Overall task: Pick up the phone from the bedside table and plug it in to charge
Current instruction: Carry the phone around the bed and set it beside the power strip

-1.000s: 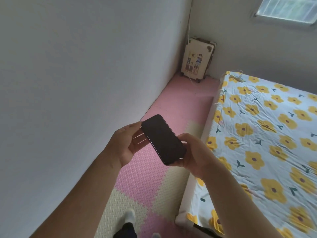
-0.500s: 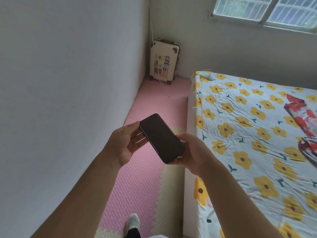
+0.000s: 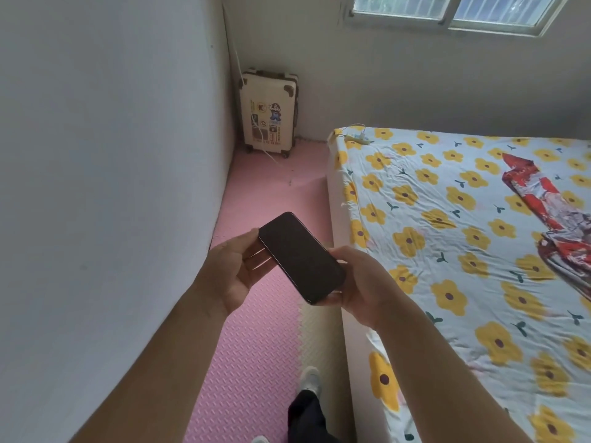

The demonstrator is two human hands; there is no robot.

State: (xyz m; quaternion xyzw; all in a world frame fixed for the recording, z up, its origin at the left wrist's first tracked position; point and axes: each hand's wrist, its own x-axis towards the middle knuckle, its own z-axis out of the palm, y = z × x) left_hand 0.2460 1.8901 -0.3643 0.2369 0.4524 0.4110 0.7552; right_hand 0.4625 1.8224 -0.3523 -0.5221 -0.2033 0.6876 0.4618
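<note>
I grip the phone (image 3: 300,257) in my left hand (image 3: 235,273) and right hand (image 3: 358,282). The power strip (image 3: 357,138) at the bed (image 3: 479,251) corner has drawn nearer, so plugging in comes next.

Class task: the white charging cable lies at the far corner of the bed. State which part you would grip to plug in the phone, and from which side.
Grip the loose end of the white cable, not the charger plugged into the power strip. Reach from the pink floor aisle, since that corner borders it. The connector itself is too small to make out.
</note>
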